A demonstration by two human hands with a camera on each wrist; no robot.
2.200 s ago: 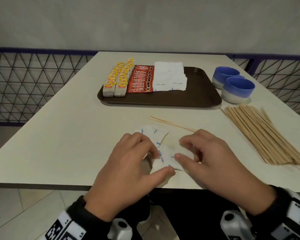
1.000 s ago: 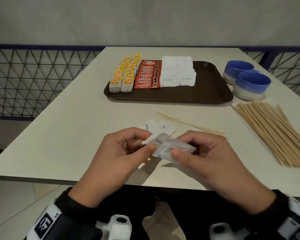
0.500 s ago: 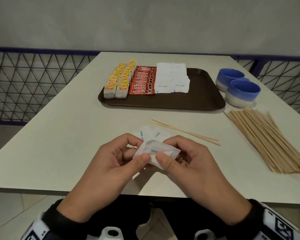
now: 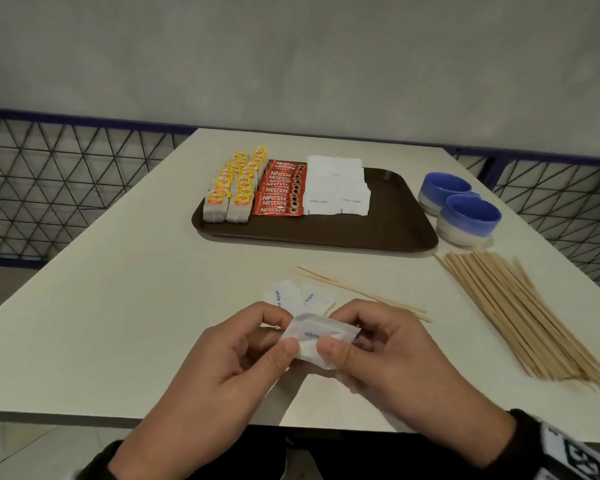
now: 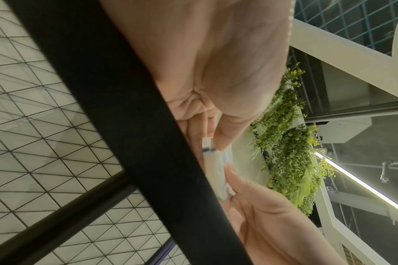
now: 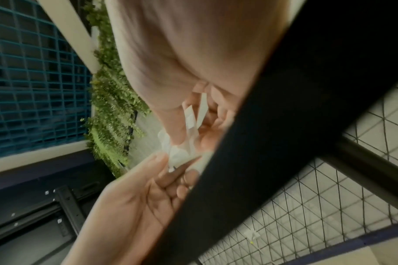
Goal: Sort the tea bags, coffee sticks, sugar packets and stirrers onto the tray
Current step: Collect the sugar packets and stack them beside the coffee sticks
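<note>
Both hands hold a small stack of white sugar packets [image 4: 317,339] just above the table's near edge. My left hand [image 4: 236,372] pinches its left end, my right hand [image 4: 385,362] its right end. The same stack of packets [image 5: 213,166] shows edge-on between the thumbs in the left wrist view, and as fanned packets [image 6: 188,136] in the right wrist view. Two more sugar packets [image 4: 297,297] lie on the table just beyond the hands. The brown tray [image 4: 392,223] holds rows of tea bags [image 4: 234,190], red coffee sticks [image 4: 281,194] and sugar packets [image 4: 338,187].
A big pile of wooden stirrers [image 4: 520,313] lies at the right of the table. Two loose stirrers [image 4: 361,292] lie slantwise beyond the hands. Two blue bowls [image 4: 459,207] stand right of the tray. Wire-mesh railing [image 4: 49,188] runs behind the table.
Both hands lifted sugar packets off the table and gathered them into one stack held between them. Two packets stayed on the table.
</note>
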